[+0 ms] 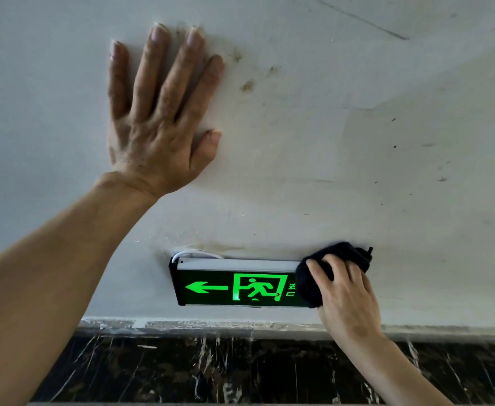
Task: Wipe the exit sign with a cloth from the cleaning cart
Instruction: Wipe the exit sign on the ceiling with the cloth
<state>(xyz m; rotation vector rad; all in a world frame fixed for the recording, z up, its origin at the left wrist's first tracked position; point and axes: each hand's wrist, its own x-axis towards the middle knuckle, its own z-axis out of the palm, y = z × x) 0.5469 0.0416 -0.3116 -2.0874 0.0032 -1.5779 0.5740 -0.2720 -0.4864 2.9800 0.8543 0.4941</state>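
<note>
Stage: wiping under way, judged from the cloth already pressed on the sign; the cart fetch looks done, though no cart is in view.
Exit sign (234, 284): mounted low on the white wall (343, 159), just above the dark marble skirting (211, 373); lit green on black.
Cloth (332, 259): dark, bunched, covering the sign's right end and lapping over its top edge.
Right hand (347, 300): grip curled around the cloth, fingers pressing it against the sign.
Left hand (158, 112): fingers spread flat on the wall, well above and left of the sign, holding nothing; reads as a brace.
Done: cannot tell which parts have been cleaned; no clear before/after difference on the face.
Left: likely the arrow end, the middle panel and the pale top housing, all uncovered by the cloth.
Markings: left-pointing arrow, running-figure-in-doorway pictogram; two small green characters beside the cloth, too small to read. No brand visible.
Wall condition: brown smudges and scuffs above the sign; white cable (195, 254) at its top left corner.
</note>
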